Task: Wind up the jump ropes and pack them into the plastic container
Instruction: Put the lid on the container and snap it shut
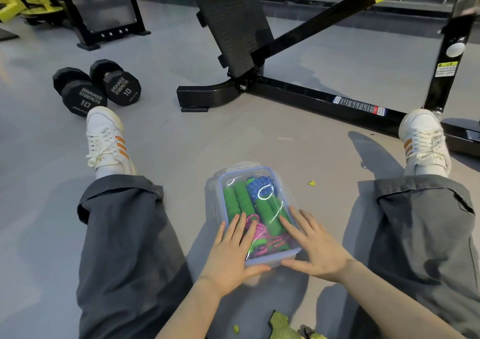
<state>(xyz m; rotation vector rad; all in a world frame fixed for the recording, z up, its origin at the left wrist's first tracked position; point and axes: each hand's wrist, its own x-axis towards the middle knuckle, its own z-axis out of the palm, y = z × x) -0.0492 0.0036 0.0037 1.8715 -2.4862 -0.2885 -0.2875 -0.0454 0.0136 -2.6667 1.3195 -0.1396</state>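
The left hand (231, 250) and right hand (318, 248) cover the near corners of the blue-rimmed clear plastic container lid (259, 169), where glare veils the pink woven jump rope (255, 231) beneath. The bottom edge cuts off a yellow-green patterned object (284, 325). Print on the long sticker (358, 105) of the black steel machine frame (293, 89) is too small to read

Jump ropes (249, 209) in lidded container (270, 259) between legs, dumbbells (96, 87) front-left
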